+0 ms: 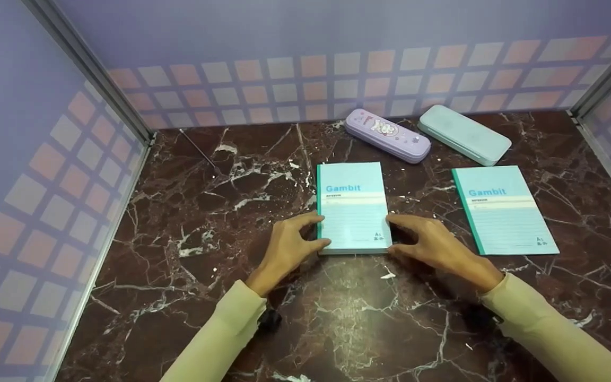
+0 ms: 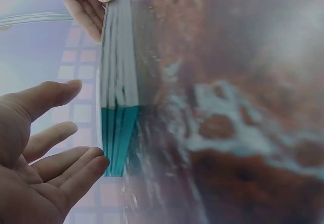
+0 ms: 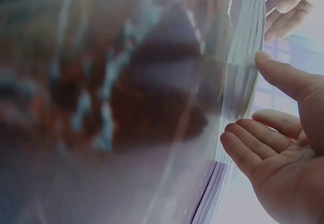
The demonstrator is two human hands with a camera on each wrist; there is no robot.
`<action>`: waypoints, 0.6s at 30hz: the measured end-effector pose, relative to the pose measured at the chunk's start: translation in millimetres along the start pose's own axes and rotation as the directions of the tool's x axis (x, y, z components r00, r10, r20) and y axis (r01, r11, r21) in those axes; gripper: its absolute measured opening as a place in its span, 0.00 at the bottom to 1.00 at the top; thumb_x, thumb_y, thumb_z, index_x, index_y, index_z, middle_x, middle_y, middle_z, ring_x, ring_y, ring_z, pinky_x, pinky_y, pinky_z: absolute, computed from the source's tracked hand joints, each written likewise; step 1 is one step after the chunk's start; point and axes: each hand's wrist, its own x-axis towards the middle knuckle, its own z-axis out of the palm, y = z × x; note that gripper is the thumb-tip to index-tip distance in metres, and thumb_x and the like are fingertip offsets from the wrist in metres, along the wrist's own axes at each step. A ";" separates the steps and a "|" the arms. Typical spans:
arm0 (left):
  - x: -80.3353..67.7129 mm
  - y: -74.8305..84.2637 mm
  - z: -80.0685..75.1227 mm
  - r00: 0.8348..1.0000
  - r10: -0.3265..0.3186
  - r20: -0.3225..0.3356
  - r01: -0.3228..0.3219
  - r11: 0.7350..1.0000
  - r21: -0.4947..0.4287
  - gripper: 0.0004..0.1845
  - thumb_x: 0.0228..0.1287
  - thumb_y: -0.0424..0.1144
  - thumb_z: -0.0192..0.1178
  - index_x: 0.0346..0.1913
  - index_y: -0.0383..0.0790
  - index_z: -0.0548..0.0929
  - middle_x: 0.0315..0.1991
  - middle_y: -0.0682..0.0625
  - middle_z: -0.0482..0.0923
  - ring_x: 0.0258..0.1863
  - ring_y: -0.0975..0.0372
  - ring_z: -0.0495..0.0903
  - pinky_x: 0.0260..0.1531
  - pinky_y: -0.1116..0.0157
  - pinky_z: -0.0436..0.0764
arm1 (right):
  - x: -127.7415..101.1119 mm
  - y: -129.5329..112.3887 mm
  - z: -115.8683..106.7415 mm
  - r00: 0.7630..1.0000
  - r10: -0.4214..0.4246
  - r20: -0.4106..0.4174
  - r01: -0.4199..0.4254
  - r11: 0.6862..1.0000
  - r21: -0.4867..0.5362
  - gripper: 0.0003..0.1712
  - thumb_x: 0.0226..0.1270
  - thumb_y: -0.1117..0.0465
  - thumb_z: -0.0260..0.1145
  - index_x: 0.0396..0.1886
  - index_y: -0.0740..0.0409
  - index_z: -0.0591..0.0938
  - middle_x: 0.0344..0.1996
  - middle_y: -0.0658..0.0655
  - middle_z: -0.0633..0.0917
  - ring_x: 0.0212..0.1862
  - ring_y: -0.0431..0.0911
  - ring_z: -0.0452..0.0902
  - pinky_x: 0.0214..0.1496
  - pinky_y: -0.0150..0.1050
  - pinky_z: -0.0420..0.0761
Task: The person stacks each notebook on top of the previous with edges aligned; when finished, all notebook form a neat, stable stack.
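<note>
Centrally, stack of notebooks (image 1: 354,207): we see several thin, flat, rectangular books piled flush on the marble table (image 1: 189,223), teal spines on our left, pale page edges on our right; smooth light-blue cover printed "Gambit".
Left hand (image 1: 287,246): we have it at the stack's near left corner, fingers loosely spread and only slightly bent; thumb and fingertips touch the spine edge, gripping nothing.
Right hand (image 1: 435,245): we set it at the near right corner, fingers relaxed and apart, tips at the page edge; palm off the stack.
Single notebook (image 1: 502,209): 1 matching book lies flat, well apart to the right.
Purple pencil case (image 1: 387,135): rounded, glossy, with a cartoon print, behind the stack.
Mint pencil case (image 1: 463,133): rounded, matte, just beside the purple one.
Table surface: polished dark red-brown stone with white veins.
</note>
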 end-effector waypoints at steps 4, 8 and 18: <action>6.4 5.7 2.0 1.000 0.018 -0.011 -0.018 1.000 -0.006 0.24 0.57 0.35 0.82 0.56 0.32 0.90 0.57 0.40 0.87 0.60 0.46 0.85 0.63 0.54 0.82 | 0.5 1.4 -8.8 1.000 0.014 -0.027 -0.014 1.000 -0.007 0.38 0.63 0.62 0.82 0.70 0.69 0.79 0.66 0.67 0.81 0.67 0.65 0.78 0.70 0.61 0.76; 12.9 11.3 8.8 0.999 0.042 -0.022 -0.043 0.998 -0.038 0.24 0.58 0.35 0.81 0.57 0.32 0.89 0.56 0.40 0.87 0.59 0.48 0.86 0.62 0.55 0.82 | 0.0 5.4 -18.5 0.997 0.004 -0.080 -0.006 1.000 -0.020 0.36 0.62 0.62 0.82 0.68 0.69 0.81 0.63 0.67 0.83 0.64 0.66 0.80 0.67 0.61 0.79; 29.6 28.8 28.9 0.998 0.055 -0.031 -0.060 0.981 -0.185 0.22 0.58 0.31 0.80 0.56 0.30 0.89 0.56 0.38 0.87 0.54 0.47 0.88 0.55 0.62 0.86 | -10.2 20.7 -47.2 0.986 0.021 -0.165 -0.025 0.999 -0.020 0.33 0.62 0.67 0.81 0.66 0.69 0.82 0.61 0.69 0.84 0.61 0.68 0.82 0.64 0.63 0.80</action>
